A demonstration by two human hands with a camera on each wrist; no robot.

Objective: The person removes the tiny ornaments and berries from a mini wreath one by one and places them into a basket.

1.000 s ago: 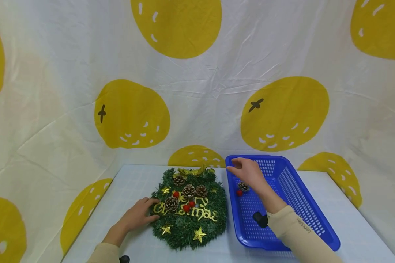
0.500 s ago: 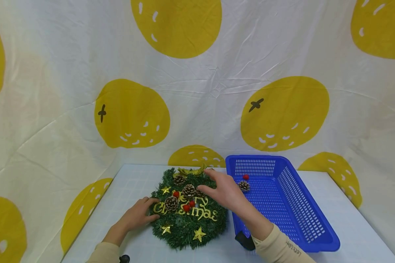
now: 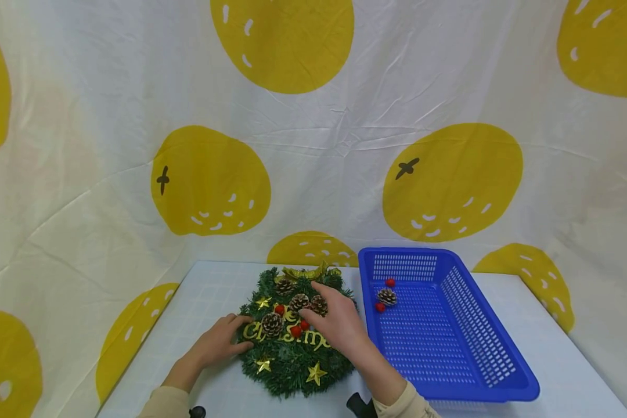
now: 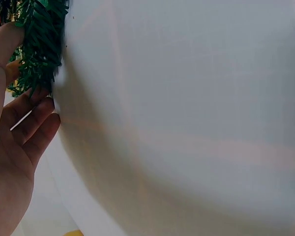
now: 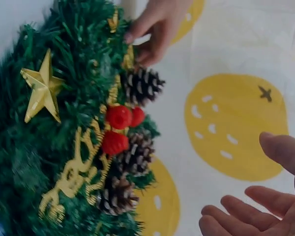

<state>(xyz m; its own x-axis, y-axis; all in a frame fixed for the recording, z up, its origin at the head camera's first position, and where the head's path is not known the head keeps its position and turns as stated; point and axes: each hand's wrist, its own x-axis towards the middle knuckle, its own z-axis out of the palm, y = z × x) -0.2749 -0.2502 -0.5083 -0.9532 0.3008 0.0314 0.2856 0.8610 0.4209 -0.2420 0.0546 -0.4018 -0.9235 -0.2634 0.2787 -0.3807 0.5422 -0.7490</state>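
Note:
A green tinsel Christmas wreath (image 3: 287, 371) lies on the table, with gold stars, gold lettering, pine cones (image 3: 271, 324) and red berries (image 3: 295, 331). At its left edge my left hand (image 3: 216, 342) holds the greenery; in the left wrist view the tinsel (image 4: 39, 44) sits between thumb and fingers. My right hand (image 3: 339, 319) hovers over the right part of the wreath, fingers spread and nothing in them. In the right wrist view this hand (image 5: 265, 201) is apart from the pine cones and berries. It covers part of the lettering in the head view.
A blue plastic basket (image 3: 501, 325) stands to the right of the wreath. Inside it, near the back left, lie one pine cone (image 3: 387, 296) and two red berries (image 3: 379, 307). Behind the table (image 3: 151, 360) hangs a white curtain (image 3: 324, 191) with yellow fruit prints.
My right hand has moved left from above the basket to above the wreath, uncovering the basket's berries and pine cone. The left hand and the wreath have stayed in place.

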